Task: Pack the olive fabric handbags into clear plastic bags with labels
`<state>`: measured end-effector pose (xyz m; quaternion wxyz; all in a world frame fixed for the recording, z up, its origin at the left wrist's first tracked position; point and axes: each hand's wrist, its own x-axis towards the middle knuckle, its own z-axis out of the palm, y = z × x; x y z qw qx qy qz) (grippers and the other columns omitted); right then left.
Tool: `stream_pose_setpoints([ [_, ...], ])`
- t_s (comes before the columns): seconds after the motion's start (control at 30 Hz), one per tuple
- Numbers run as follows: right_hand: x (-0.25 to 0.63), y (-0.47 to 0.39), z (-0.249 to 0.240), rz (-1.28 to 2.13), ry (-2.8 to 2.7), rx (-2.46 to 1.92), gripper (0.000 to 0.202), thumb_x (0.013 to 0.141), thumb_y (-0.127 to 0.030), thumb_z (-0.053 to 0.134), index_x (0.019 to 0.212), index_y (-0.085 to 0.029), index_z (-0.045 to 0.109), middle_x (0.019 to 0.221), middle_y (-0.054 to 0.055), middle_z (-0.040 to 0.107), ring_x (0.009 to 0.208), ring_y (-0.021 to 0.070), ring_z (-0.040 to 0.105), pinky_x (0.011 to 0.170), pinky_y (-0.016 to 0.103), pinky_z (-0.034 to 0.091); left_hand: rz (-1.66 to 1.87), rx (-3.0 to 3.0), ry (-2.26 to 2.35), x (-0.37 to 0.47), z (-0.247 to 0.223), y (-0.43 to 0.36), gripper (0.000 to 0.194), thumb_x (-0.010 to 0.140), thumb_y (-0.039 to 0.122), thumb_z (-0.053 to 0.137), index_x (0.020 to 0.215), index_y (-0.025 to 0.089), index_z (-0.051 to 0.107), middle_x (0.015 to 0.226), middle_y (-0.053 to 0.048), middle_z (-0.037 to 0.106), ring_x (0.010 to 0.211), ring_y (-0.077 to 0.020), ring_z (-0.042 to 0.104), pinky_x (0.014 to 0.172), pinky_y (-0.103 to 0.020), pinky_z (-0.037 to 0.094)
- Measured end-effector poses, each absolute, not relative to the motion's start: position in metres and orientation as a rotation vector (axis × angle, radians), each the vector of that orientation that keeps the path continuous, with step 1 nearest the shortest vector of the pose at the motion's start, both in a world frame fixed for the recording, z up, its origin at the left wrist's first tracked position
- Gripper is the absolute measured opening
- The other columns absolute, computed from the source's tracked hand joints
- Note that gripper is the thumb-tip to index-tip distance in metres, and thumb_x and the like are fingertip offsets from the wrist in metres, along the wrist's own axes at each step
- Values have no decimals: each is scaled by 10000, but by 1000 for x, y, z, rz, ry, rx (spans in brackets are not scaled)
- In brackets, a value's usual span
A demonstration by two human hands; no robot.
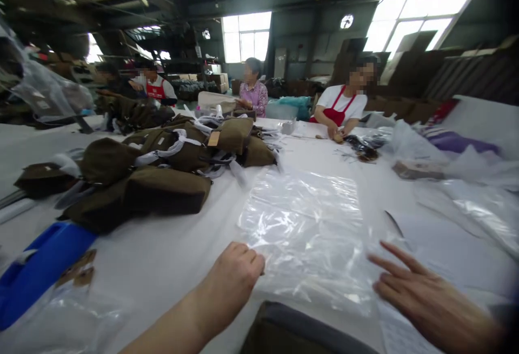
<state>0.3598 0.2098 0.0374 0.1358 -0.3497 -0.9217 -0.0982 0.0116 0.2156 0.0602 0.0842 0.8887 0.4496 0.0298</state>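
A clear plastic bag lies flat and creased on the white table in front of me. My left hand is closed at the bag's left edge; whatever its curled fingers hold, if anything, is hidden. By the right edge of the bag, my right hand is open, its fingers spread and pointing left. A dark olive fabric bag with a grey edge shows between my arms at the bottom, partly cut off by the frame.
Olive bags with white-wrapped straps are piled to the left. A blue object lies at the near left. Printed paper and plastic sheets cover the right side. Across the table, a person in a red apron handles small items.
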Motion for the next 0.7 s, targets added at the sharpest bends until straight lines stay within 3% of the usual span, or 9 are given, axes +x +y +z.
stream_pose_setpoints([
  [0.07, 367, 168, 15, -252, -2684, -1057, 313, 745, 40, 339, 677, -223, 493, 663, -20, 590, 769, 159, 612, 998, 414, 334, 64, 2639, 1251, 17, 50, 204, 108, 844, 100, 493, 794, 183, 540, 814, -17, 617, 744, -158, 566, 668, -257, 427],
  [0.13, 369, 142, -8, -242, -2684, -1246, 256, 744, 11, 397, 677, -225, 469, 598, -32, 564, 582, 160, 584, 758, 351, 455, 56, 2595, 1221, 23, 33, 200, 68, 829, 147, 547, 774, 184, 533, 804, -9, 618, 718, -154, 578, 621, -240, 408],
  [0.23, 366, 135, -27, -183, -2598, -1630, 161, 771, -172, 564, 689, -231, 438, 563, -40, 576, 504, 186, 583, 474, 283, 370, 130, 2470, 1315, 34, 12, 212, 231, 723, 319, 700, 665, 183, 522, 668, 7, 592, 658, -171, 578, 571, -238, 370],
  [0.3, 362, 142, -27, -76, -2474, -1809, 220, 807, -330, 584, 704, -232, 416, 574, -34, 593, 537, 204, 608, 467, 273, 345, 244, 2396, 1390, 39, 8, 226, 363, 661, 448, 726, 580, 182, 493, 569, 18, 537, 597, -168, 549, 541, -237, 335],
  [0.37, 359, 149, -21, 19, -2377, -1832, 240, 864, -399, 506, 725, -232, 404, 585, -27, 594, 574, 208, 617, 485, 269, 332, 419, 2312, 1454, 41, 10, 237, 391, 695, 485, 681, 552, 184, 477, 542, 22, 501, 569, -152, 510, 544, -238, 311],
  [0.47, 362, 150, -16, 15, -2261, -1775, 198, 897, -341, 412, 733, -229, 418, 588, -22, 558, 539, 182, 569, 488, 271, 276, 694, 2117, 1547, 33, 11, 240, 262, 770, 320, 621, 583, 187, 493, 597, 20, 496, 596, -136, 471, 589, -238, 301],
  [0.57, 375, 141, -22, 54, -1972, -1859, 198, 840, -317, 460, 668, -222, 435, 570, -25, 500, 500, 151, 464, 507, 276, 234, 891, 1850, 1640, 17, -3, 228, 236, 756, 180, 584, 557, 182, 457, 611, 25, 444, 622, -124, 436, 611, -226, 302],
  [0.7, 391, 126, -44, 522, -1005, -1888, 345, 668, -403, 687, 577, -207, 417, 470, -65, 387, 453, 104, 314, 471, 250, 219, 1148, 1318, 1736, -1, -33, 213, 338, 769, 267, 596, 549, 185, 354, 550, 57, 318, 542, -98, 389, 540, -196, 315],
])
